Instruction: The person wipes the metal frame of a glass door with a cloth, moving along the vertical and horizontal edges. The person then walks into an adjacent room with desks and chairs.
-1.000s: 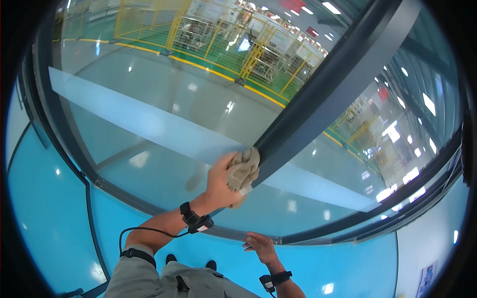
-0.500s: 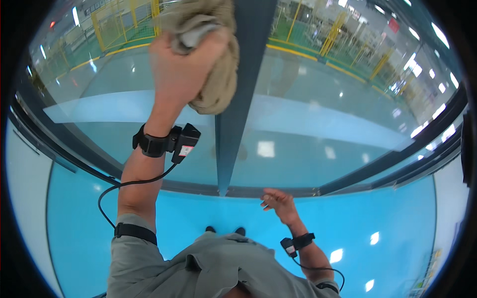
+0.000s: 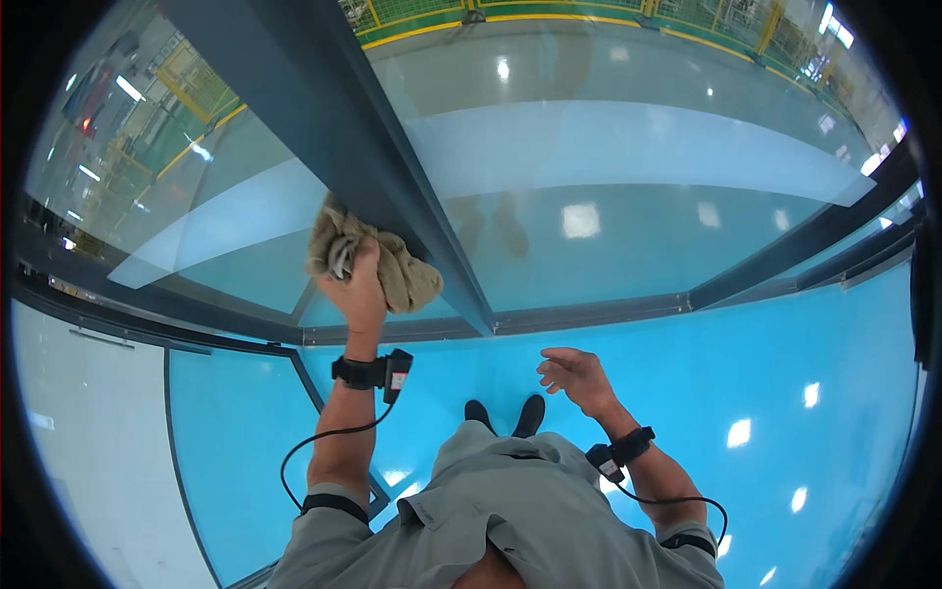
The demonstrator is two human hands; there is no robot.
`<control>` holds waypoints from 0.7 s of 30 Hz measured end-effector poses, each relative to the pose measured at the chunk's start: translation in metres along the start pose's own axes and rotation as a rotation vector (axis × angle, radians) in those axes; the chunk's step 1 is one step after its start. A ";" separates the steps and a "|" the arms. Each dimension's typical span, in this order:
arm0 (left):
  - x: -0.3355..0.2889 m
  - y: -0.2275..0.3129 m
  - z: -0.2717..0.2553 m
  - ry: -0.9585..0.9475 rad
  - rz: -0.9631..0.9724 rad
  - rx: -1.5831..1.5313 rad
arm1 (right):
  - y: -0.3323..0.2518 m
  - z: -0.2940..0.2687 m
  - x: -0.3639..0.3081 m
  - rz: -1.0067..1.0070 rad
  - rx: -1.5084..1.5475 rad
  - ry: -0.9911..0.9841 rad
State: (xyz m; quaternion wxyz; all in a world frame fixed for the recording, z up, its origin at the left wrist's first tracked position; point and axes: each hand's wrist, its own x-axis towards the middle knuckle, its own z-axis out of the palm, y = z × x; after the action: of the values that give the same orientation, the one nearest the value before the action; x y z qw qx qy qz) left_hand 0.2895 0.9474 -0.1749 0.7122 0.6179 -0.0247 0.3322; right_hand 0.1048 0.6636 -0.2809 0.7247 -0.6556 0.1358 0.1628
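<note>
My left hand (image 3: 355,294) is closed on a bunched brown cloth (image 3: 404,277). A small grey, crumpled-looking patch (image 3: 342,255) shows by the fingers; I cannot make out what it is. The cloth lies against the dark grey upright post (image 3: 392,177) of a glass partition, low on its left side. My right hand (image 3: 577,379) hangs at waist height over the blue floor, apart from the frame. Its fingers are loosely bent and spread, with nothing in them.
Glass panes with a pale frosted band (image 3: 628,147) stand on both sides of the post. A dark bottom rail (image 3: 589,309) runs along the blue floor (image 3: 765,363). Black wrist devices with cables (image 3: 373,373) sit on both forearms. Yellow fencing (image 3: 549,10) shows beyond the glass.
My left hand has come down along the post with the cloth still in it. The view has shifted, so the post now leans to the upper left. My right hand stays low and loose.
</note>
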 end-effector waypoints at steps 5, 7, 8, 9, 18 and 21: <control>-0.042 -0.079 -0.029 -0.043 -0.200 -0.011 | 0.003 0.012 0.006 0.015 -0.023 -0.034; -0.056 -0.101 -0.040 -0.037 -0.385 -0.036 | 0.003 0.020 0.013 0.023 -0.068 -0.074; -0.065 -0.107 -0.039 -0.028 -0.513 -0.088 | 0.004 0.024 0.016 0.027 -0.090 -0.089; -0.073 -0.111 -0.041 -0.019 -0.640 -0.139 | 0.007 0.027 0.019 0.020 -0.099 -0.091; -0.100 -0.083 -0.052 -0.071 -1.146 -0.472 | 0.046 0.066 0.052 0.143 0.072 -0.289; -0.103 -0.059 -0.039 -0.050 -1.137 -0.352 | 0.041 0.086 0.066 0.075 0.260 -0.390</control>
State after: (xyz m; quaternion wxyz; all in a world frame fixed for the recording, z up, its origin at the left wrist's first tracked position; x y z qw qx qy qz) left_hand 0.2239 0.9357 -0.2809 0.8693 0.4145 0.2384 -0.1250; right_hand 0.1468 0.7562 -0.3365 0.8091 -0.5074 0.0373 0.2943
